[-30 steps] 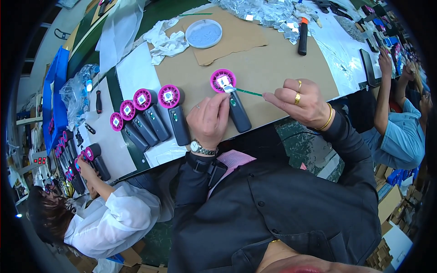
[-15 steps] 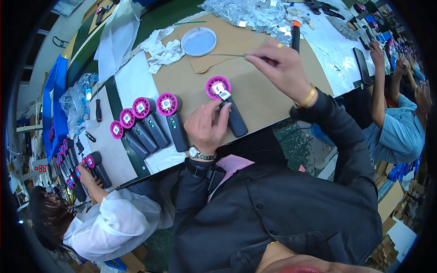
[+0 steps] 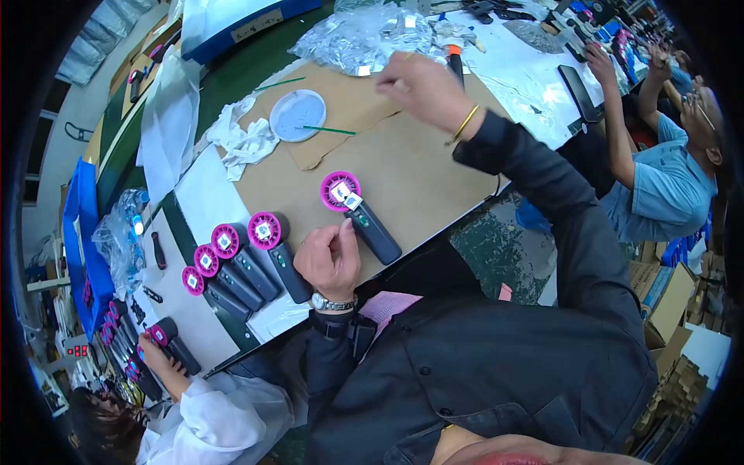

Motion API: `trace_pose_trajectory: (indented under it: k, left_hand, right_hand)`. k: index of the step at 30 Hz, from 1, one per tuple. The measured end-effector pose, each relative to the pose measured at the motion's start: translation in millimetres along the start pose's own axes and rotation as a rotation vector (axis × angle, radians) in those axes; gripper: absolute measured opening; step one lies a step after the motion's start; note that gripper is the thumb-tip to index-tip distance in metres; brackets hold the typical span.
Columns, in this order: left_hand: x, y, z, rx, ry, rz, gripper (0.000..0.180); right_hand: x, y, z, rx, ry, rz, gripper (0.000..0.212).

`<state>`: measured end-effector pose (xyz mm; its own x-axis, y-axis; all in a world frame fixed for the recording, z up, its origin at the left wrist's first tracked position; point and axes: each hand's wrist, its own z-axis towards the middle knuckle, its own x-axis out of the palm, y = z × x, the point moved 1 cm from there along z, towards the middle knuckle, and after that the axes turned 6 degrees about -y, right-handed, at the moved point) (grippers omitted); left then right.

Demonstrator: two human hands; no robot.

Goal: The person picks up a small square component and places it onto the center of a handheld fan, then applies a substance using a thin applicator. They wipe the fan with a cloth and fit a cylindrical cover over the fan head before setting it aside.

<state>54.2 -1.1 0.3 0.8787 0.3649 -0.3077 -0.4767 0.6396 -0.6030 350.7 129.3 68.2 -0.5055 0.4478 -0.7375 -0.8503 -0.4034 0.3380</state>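
Pink-headed device lies wearer's side of dish. Hands apart: left loosely curled beside device, right right of dish, grips unclear. Probably reaching for silver squares; calls for fine pinch.

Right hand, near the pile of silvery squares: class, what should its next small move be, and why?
Probably pinch one square from the silvery pile: the right hand is close to it, no tool shows in that hand, and a green stick lies across the rim of the dish.
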Motion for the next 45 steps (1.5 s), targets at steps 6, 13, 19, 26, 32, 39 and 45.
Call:
trace_pose_trajectory:
  k: [6, 13, 19, 26, 32, 39, 45]
  left_hand:
    - [-2.1, 0.9, 1.4, 0.039, -0.028, -0.046, 0.022]
    - [-4.8, 1.3, -2.1, -0.056, -0.031, -0.032, 0.027]
    - [0.0, -2.5, 6.0, -0.079, -0.023, -0.022, 0.041]
    - [-1.8, -6.5, 14.5, -0.057, -0.023, 0.019, 0.073]
    - [4.4, 1.7, 12.4, -0.129, 0.024, -0.080, 0.087]
    - [3.2, -1.0, 14.6, -0.146, 0.125, -0.042, 0.082]
    - [3.5, 1.2, 13.8, -0.151, 0.154, -0.023, 0.081]
  right_hand:
    - [-46.1, -70.9, -2.8, 0.067, 0.146, -0.217, 0.013]
    - [-15.7, -82.1, -21.2, 0.075, 0.249, -0.301, 0.012]
    - [-28.5, -91.6, -30.9, 0.053, 0.189, -0.194, 0.015]
    - [-45.6, 31.1, -12.6, 0.098, 0.317, 0.417, 0.016]
    - [-2.5, 91.1, -10.5, 0.127, 0.516, 0.685, 0.016]
    - [27.9, 92.6, -9.1, 0.208, 0.651, 0.653, 0.020]
    - [27.0, 93.0, -9.1, 0.190, 0.650, 0.649, 0.021]
